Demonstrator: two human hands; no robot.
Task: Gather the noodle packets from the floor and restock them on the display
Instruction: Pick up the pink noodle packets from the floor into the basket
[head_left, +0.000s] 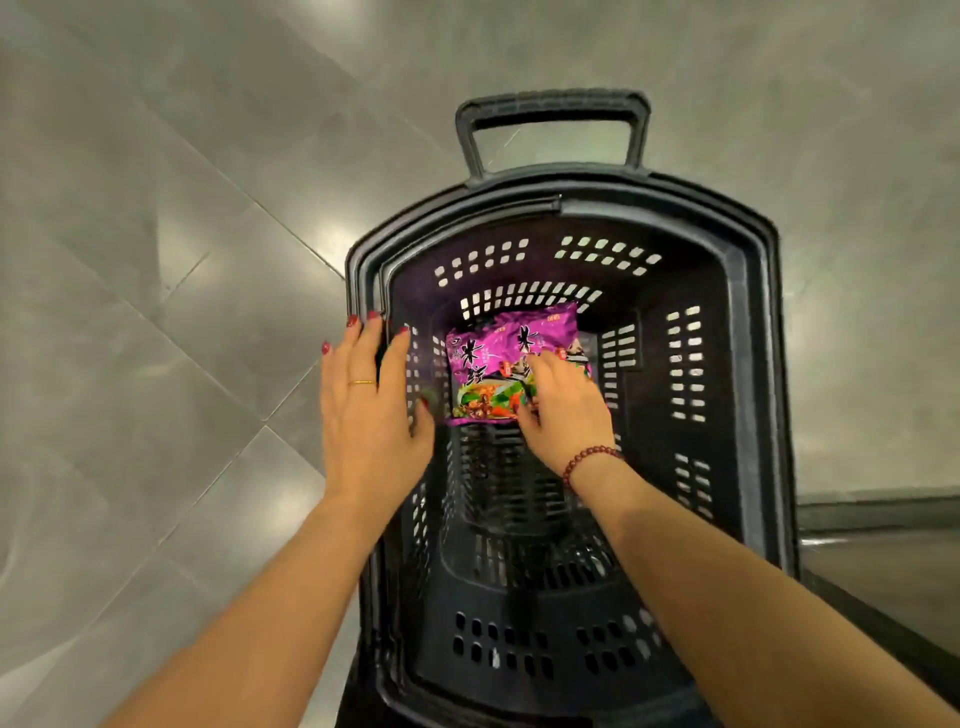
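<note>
A black perforated shopping basket (750, 322) stands on the floor below me. Inside it, toward the far end, lie two purple noodle packets side by side, one on the left (480, 371) and one partly under it on the right (548, 325). My right hand (569, 410), with a red bead bracelet, reaches into the basket and grips the packets at their near right edge, thumb at the lower rim. My left hand (369, 410) rests with straight fingers on the basket's left rim, thumb inside the wall.
The basket's tall pull handle (553, 106) stands up at its far end. Glossy grey floor tiles (156, 312) surround the basket on the left and beyond it. A dark low ledge (883, 525) runs along the right edge.
</note>
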